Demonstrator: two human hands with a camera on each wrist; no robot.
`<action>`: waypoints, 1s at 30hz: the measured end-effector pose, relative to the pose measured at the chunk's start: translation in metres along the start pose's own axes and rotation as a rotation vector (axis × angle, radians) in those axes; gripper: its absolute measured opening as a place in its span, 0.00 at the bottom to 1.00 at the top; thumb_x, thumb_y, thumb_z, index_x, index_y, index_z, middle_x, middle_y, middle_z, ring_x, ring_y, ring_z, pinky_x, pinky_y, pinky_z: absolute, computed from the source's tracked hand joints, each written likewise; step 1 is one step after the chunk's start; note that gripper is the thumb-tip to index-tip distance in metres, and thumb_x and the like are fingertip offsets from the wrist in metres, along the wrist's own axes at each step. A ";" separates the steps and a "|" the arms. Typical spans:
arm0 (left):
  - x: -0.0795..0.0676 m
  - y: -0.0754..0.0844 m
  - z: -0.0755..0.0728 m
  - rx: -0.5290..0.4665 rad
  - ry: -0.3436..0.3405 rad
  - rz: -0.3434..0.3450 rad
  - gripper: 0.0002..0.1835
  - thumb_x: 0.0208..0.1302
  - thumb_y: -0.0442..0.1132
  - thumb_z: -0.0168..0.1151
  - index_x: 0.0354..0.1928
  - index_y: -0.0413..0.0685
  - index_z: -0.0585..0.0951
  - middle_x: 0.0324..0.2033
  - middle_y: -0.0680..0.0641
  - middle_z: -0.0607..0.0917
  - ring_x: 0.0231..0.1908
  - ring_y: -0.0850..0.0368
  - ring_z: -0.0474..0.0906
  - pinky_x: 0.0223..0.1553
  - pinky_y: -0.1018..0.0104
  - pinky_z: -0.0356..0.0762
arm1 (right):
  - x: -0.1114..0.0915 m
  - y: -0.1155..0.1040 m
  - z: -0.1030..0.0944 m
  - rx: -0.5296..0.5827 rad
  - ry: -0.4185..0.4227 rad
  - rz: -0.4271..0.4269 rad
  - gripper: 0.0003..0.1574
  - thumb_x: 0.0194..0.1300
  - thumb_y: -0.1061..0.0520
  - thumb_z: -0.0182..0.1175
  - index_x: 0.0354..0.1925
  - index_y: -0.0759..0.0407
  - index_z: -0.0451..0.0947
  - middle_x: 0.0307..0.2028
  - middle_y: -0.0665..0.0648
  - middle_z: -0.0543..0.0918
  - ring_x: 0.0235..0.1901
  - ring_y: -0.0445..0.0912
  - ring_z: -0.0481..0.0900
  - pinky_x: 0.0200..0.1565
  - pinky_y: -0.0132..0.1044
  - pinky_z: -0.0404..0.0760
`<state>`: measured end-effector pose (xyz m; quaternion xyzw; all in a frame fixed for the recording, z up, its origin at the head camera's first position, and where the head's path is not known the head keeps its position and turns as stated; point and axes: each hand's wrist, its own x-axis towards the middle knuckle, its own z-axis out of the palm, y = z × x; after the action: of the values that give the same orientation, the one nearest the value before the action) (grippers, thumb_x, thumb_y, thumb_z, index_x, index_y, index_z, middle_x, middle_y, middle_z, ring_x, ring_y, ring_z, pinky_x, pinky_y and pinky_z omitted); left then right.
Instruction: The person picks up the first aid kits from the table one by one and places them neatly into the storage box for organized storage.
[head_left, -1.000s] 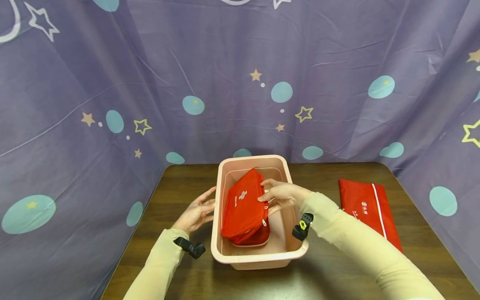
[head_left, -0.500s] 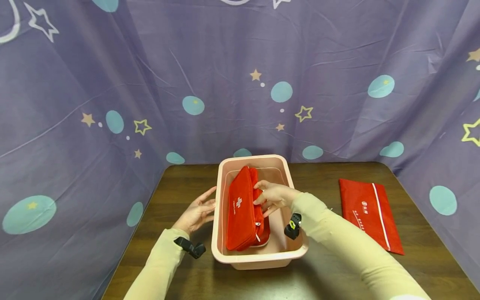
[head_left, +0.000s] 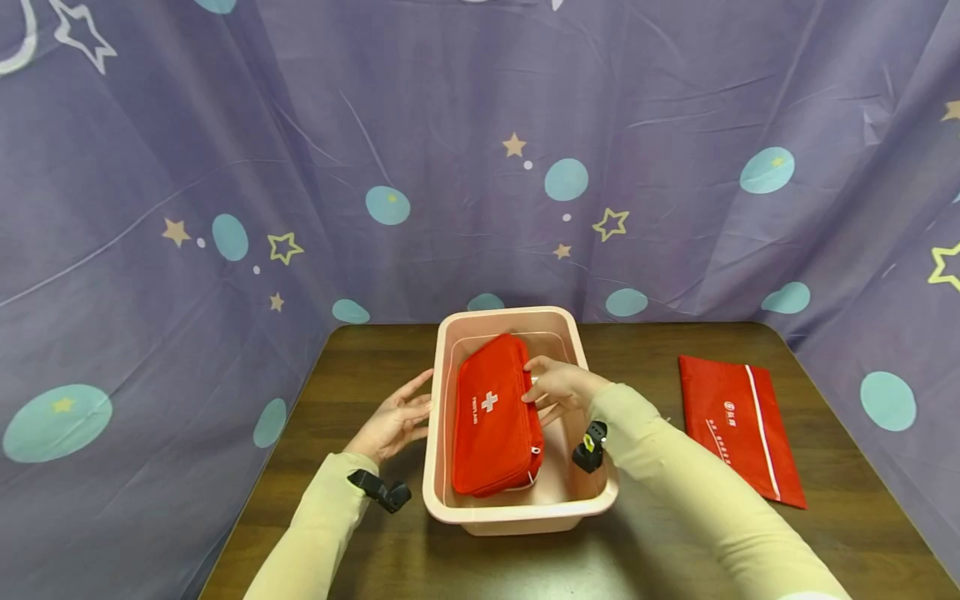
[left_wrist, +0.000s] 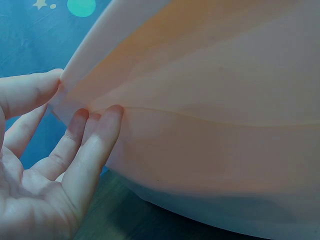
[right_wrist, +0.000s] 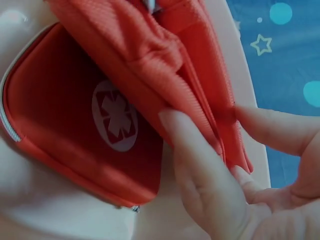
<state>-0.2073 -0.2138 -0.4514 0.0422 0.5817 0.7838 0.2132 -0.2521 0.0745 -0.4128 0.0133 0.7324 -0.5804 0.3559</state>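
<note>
Inside the pink plastic basin [head_left: 521, 518] lies a red first-aid pouch [head_left: 491, 433] with a white cross, tilted over a second red case. My right hand [head_left: 562, 387] pinches the pouch's right edge, thumb on one face and fingers on the other. In the right wrist view, the lower red case [right_wrist: 75, 115] shows a cross in a pale oval and a zipped rim; the upper pouch covers part of it. My left hand [head_left: 392, 425] touches the basin's left side from outside, fingers extended. The left wrist view shows its fingertips [left_wrist: 114, 117] against the wall near the rim.
A flat red document pouch [head_left: 738, 425] with a white stripe lies on the dark wooden table [head_left: 630, 558], right of the basin. A purple patterned curtain [head_left: 450, 100] hangs behind the table and along both sides.
The held first-aid pouch tipped steeply leftward half a second ago, then leaned back flatter. My right hand shifted left, then slightly right again. My left hand and the basin stayed in place.
</note>
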 end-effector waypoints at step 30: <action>0.002 -0.004 -0.002 -0.015 -0.005 0.001 0.38 0.68 0.25 0.47 0.75 0.46 0.44 0.45 0.53 0.78 0.43 0.63 0.80 0.44 0.64 0.80 | 0.010 0.012 0.005 -0.266 0.266 -0.134 0.44 0.47 0.77 0.49 0.65 0.65 0.55 0.49 0.67 0.71 0.23 0.50 0.75 0.25 0.50 0.83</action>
<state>-0.2084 -0.2145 -0.4562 0.0425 0.5751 0.7883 0.2146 -0.2516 0.0697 -0.4284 -0.0062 0.8424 -0.4939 0.2152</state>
